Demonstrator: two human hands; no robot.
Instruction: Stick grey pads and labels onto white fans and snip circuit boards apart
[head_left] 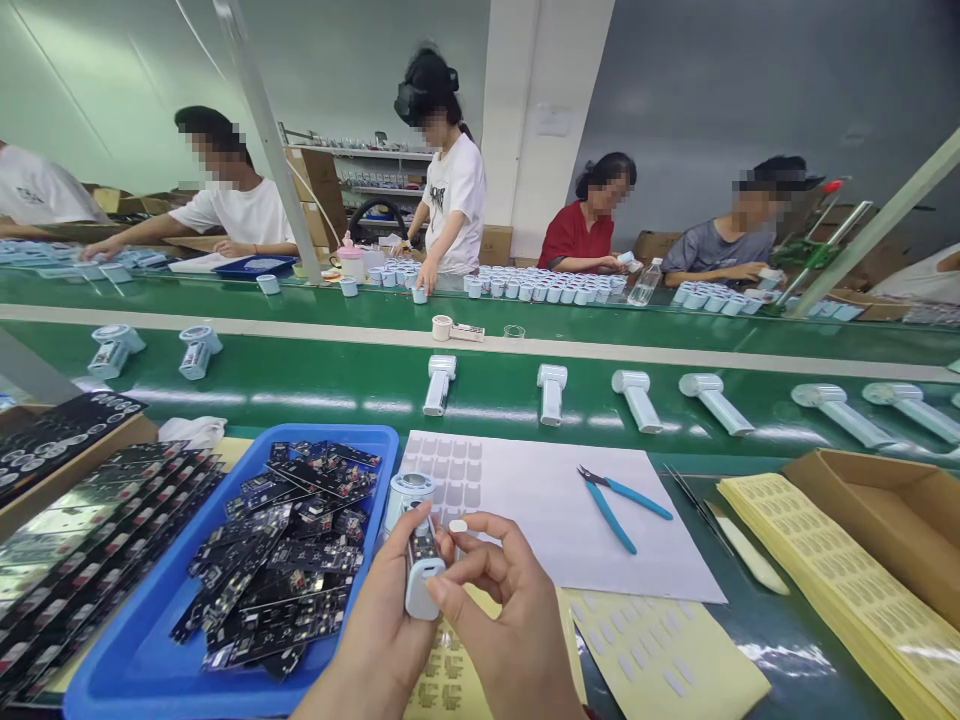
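My left hand (390, 590) is wrapped round a pale blue handheld fan (424, 592), its round head pointing away and a dark circuit board showing in the open handle. My right hand (502, 600) is closed beside it, the thumb against the handle's end. At the tip of the right index finger is a small white oval sticker (457, 526). Beneath the hands lies a yellow printed label sheet (450, 665), partly covered. A second yellow sheet (705, 655) with white oval stickers lies to the right. Left of the hands, a blue tray (150, 650) holds many black circuit boards (300, 550).
Blue-handled cutters (611, 515) rest on a white sheet (540, 550), with tweezers (697, 505) farther right. A label stack (840, 580) adjoins a cardboard box (885, 520). Fan bodies (551, 395) line the green conveyor (495, 390). Several co-workers (454, 190) work across it.
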